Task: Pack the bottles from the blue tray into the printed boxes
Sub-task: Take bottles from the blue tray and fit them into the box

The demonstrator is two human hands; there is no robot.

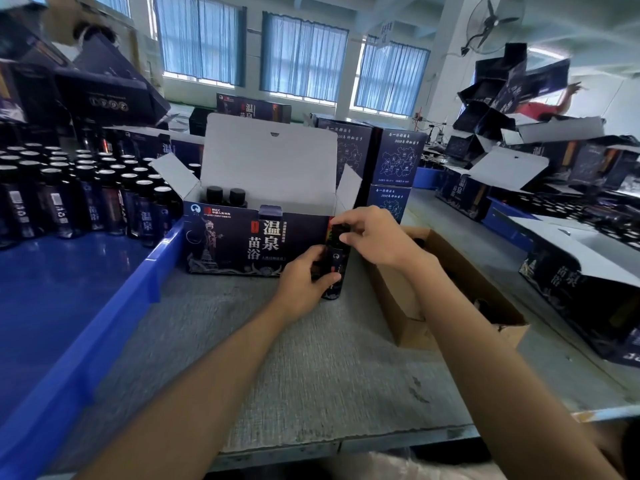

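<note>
Gripping a dark bottle [335, 268] low on its body with the left hand [304, 282], fingers curled round the far side and thumb across the front label. Closing the right hand [374, 233] over the cap end from above, fingers bent down around the top; cap itself mostly hidden. Held upright, base down on the grey table [311, 375], just in front of the right front corner of the open printed box [235, 244]. Inside that box, at the back left, two black caps [225, 195] side by side; lid flap standing up behind, side flaps splayed out. To the left, touching the box, a blue tray [145, 282], near half bare, far half crowded with upright capped bottles [69, 188]. To the right of the hands, a brown cardboard carton [450, 289], open at the top, contents too dark to tell. Behind the box, closed dark boxes stacked [394, 161]. Further right, more open boxes [588, 282] with white flaps raised. At the far right edge, another person's raised arm and red sleeve [540, 109]. Along the back wall, windows with blue curtains [301, 57].
</note>
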